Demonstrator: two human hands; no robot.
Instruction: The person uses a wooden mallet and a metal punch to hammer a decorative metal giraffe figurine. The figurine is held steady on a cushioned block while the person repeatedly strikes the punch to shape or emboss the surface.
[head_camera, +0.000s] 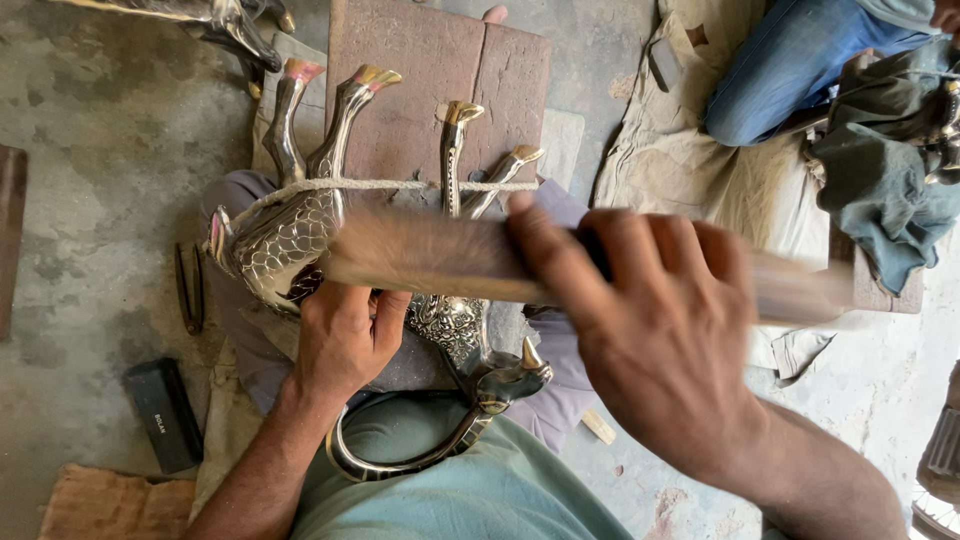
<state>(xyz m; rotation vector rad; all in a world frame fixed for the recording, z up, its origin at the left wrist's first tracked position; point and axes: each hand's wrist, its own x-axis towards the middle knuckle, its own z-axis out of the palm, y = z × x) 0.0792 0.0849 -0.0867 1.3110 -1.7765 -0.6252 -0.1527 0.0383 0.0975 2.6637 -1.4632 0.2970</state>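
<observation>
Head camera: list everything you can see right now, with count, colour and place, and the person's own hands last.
metal animal figure: one, silver with gold hooves and horns, upside down on the lap, legs up
cord: one, pale, tied round the legs
brush: one, brown, motion-blurred, across the figure
red slab: one, brick red, behind the legs
black block: one, on the floor at left
second metal figure: one, dark silver, partly out of frame, top left
cloth: one, tan, on the floor at right
other person's leg: one, blue trousers, top right
left hand: steadies the figure's body
right hand: grips the brush
</observation>
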